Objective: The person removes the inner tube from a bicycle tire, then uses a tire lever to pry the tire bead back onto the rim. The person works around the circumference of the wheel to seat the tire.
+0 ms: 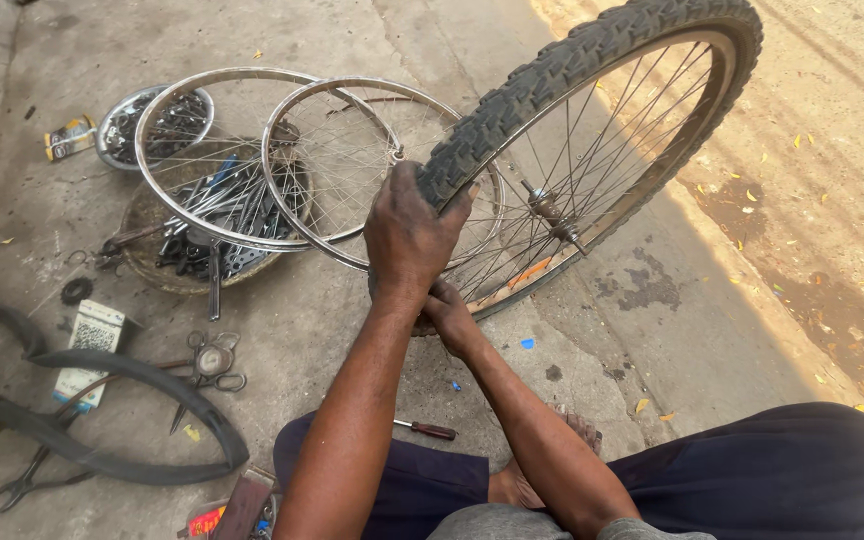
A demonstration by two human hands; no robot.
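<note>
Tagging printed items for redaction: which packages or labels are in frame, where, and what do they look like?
Small carton: on the concrete at left, beside the loose black tyre; upright rectangular box, white with dark patterned face.
Flat packet: upper left, next to the metal bowl; crumpled, yellow, dark and pale.
Small packet: bottom edge, left of the knee; red and yellow, partly cut off.
No signs or screens.

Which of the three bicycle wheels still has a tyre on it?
The tilted wheel on the right, gripped at its knobby black tyre by the left hand. The two bare rims lying flat behind it on the concrete show only shiny metal and spokes.
</note>
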